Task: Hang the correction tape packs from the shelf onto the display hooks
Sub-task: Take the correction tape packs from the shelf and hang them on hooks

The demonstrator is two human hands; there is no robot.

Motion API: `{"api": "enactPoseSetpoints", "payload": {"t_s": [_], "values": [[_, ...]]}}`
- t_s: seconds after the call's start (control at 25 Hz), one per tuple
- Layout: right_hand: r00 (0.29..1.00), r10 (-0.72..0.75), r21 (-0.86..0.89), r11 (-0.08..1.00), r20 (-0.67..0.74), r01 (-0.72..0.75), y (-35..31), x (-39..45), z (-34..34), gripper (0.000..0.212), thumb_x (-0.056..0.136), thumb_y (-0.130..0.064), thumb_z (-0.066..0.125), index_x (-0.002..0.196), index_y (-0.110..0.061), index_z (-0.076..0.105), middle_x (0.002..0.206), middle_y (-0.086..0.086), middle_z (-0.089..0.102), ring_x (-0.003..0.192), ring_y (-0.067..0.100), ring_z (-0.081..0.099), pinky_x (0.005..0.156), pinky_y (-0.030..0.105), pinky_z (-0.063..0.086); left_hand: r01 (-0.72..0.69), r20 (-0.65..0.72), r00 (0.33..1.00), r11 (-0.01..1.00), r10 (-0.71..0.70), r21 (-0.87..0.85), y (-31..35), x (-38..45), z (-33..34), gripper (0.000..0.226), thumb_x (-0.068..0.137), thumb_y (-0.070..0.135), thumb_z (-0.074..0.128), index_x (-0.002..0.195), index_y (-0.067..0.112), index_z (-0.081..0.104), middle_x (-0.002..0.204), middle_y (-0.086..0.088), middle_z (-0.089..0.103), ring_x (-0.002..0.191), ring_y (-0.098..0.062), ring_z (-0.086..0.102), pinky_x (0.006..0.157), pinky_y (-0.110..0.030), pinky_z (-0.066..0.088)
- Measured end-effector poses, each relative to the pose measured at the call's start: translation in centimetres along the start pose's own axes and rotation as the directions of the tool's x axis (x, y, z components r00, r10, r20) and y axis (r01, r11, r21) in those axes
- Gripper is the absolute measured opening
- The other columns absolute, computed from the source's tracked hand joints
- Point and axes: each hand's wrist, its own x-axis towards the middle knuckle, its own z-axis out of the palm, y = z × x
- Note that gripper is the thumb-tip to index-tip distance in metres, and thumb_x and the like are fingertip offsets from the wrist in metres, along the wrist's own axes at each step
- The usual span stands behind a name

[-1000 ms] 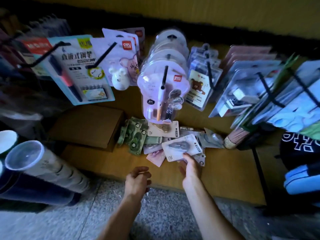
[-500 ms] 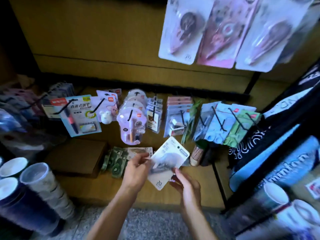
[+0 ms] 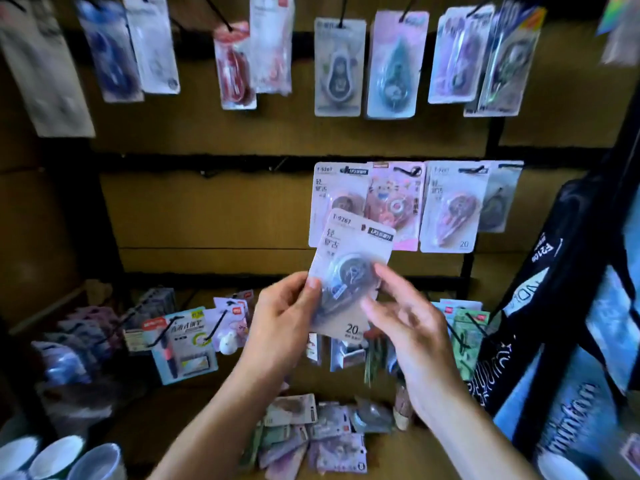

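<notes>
Holding up a white correction tape pack [image 3: 349, 268] in front of the display wall, the left hand [image 3: 282, 317] has its grip pinched on the pack's left edge, thumb on the front. The right hand [image 3: 408, 327] is blurry, fingers spread and fairly straight, touching the pack's right side near the blister, so that grip looks released rather than clenched. The pack is tilted a bit, "20" printed at its bottom corner, and its top overlaps the lower part of a matching pack already hanging [image 3: 337, 199] on the middle row.

That middle row has a pink pack [image 3: 394, 206], another white pack [image 3: 453, 209] and a greyish one [image 3: 498, 199] hanging side by side. The top row of hooks [image 3: 343, 12] carries more carded packs [image 3: 391, 64], too smeared to read.

Down on the shelf [image 3: 408, 455] there's a loose pile of packs [image 3: 311, 434] lying flat and overlapping. Behind it, lower hooks hold a pen pack [image 3: 187, 344] and a little white mouse-shaped item [image 3: 228, 341]. Bottom left, a few round tubes [image 3: 55, 455] show their pale tops; can't tell what's inside them.
</notes>
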Motion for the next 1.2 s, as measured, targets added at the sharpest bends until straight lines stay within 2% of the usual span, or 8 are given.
{"api": "enactPoseSetpoints", "payload": {"t_s": [0.12, 0.32, 0.52, 0.68, 0.88, 0.96, 1.08, 1.2], "values": [[0.994, -0.108, -0.070, 0.992, 0.003, 0.108, -3.1, 4.0, 1.6, 0.041, 0.084, -0.008, 0.073, 0.112, -0.036, 0.065, 0.103, -0.008, 0.074, 0.077, 0.000, 0.066, 0.065, 0.020, 0.055, -0.024, 0.006, 1.000, 0.998, 0.023, 0.060, 3.0, 3.5, -0.7, 0.032, 0.098, 0.031, 0.050, 0.086, 0.006, 0.067, 0.082, -0.022, 0.068, 0.070, -0.031, 0.061, 0.064, -0.047, 0.050], [0.983, -0.171, -0.214, 0.964, -0.060, 0.155, -5.1, 8.2, 3.0, 0.033, 0.088, -0.016, 0.070, 0.115, -0.034, 0.067, 0.115, -0.007, 0.068, 0.081, -0.011, 0.061, 0.062, 0.008, 0.047, 0.069, -0.095, 0.994, 0.978, -0.051, 0.199, 4.8, 7.3, -0.5, 0.039, 0.098, 0.037, 0.049, 0.090, 0.003, 0.067, 0.073, -0.011, 0.065, 0.056, -0.020, 0.050, 0.042, -0.025, 0.038], [0.975, -0.191, -0.314, 0.938, -0.111, 0.148, -4.4, 9.5, 2.5, 0.031, 0.088, -0.022, 0.070, 0.119, -0.026, 0.070, 0.094, -0.017, 0.066, 0.070, -0.010, 0.057, 0.064, 0.003, 0.043, 0.160, -0.032, 0.987, 0.981, -0.158, 0.106, 3.8, 8.0, -0.4, 0.041, 0.097, 0.039, 0.049, 0.093, 0.002, 0.067, 0.079, -0.019, 0.064, 0.063, -0.025, 0.049, 0.044, -0.027, 0.035], [0.980, -0.198, -0.428, 0.889, -0.037, 0.163, -4.0, 10.9, 2.3, 0.039, 0.088, -0.019, 0.068, 0.127, -0.027, 0.064, 0.106, -0.012, 0.066, 0.079, -0.001, 0.056, 0.075, 0.013, 0.046, 0.172, -0.036, 0.985, 0.979, -0.169, 0.113, 2.9, 9.0, -0.2, 0.042, 0.097, 0.040, 0.048, 0.095, 0.002, 0.067, 0.077, -0.013, 0.060, 0.063, -0.024, 0.046, 0.040, -0.024, 0.035], [0.977, -0.211, -0.519, 0.837, -0.015, 0.173, -3.1, 12.5, 1.9, 0.040, 0.091, -0.017, 0.064, 0.126, -0.036, 0.061, 0.059, -0.020, 0.050, 0.054, 0.005, 0.041, 0.050, 0.015, 0.037, 0.215, -0.057, 0.977, 0.961, -0.208, 0.175, 1.3, 10.7, 0.7, 0.037, 0.099, 0.036, 0.044, 0.098, 0.006, 0.066, 0.081, -0.011, 0.057, 0.068, -0.022, 0.050, 0.045, -0.024, 0.045], [0.978, -0.208, -0.533, 0.826, 0.011, 0.182, -2.8, 12.7, 1.9, 0.044, 0.092, -0.016, 0.063, 0.129, -0.040, 0.058, 0.067, -0.021, 0.052, 0.058, 0.011, 0.045, 0.053, 0.022, 0.043, 0.235, -0.052, 0.972, 0.960, -0.230, 0.152, 0.9, 10.8, 1.1, 0.031, 0.099, 0.033, 0.045, 0.097, 0.011, 0.066, 0.087, -0.011, 0.063, 0.070, -0.023, 0.057, 0.050, -0.026, 0.047], [0.982, -0.187, -0.561, 0.815, -0.015, 0.147, -2.2, 12.4, 1.1, 0.044, 0.091, -0.021, 0.064, 0.130, -0.040, 0.056, 0.099, -0.017, 0.061, 0.083, 0.010, 0.062, 0.068, 0.025, 0.055, 0.291, -0.086, 0.955, 0.950, -0.282, 0.114, 0.0, 9.5, 0.6, 0.014, 0.096, 0.025, 0.052, 0.105, 0.017, 0.061, 0.099, -0.008, 0.069, 0.078, -0.021, 0.063, 0.058, -0.031, 0.049], [0.928, -0.344, -0.485, 0.842, -0.146, 0.235, 0.4, 8.8, -0.2, 0.021, 0.088, -0.024, 0.064, 0.108, -0.031, 0.067, 0.094, -0.008, 0.065, 0.080, 0.007, 0.062, 0.070, 0.029, 0.051, 0.367, -0.193, 0.903, 0.922, -0.385, -0.120, -3.2, 5.1, -1.9, 0.016, 0.093, 0.016, 0.055, 0.108, 0.017, 0.060, 0.093, -0.004, 0.070, 0.074, -0.017, 0.061, 0.055, -0.026, 0.046]]}}
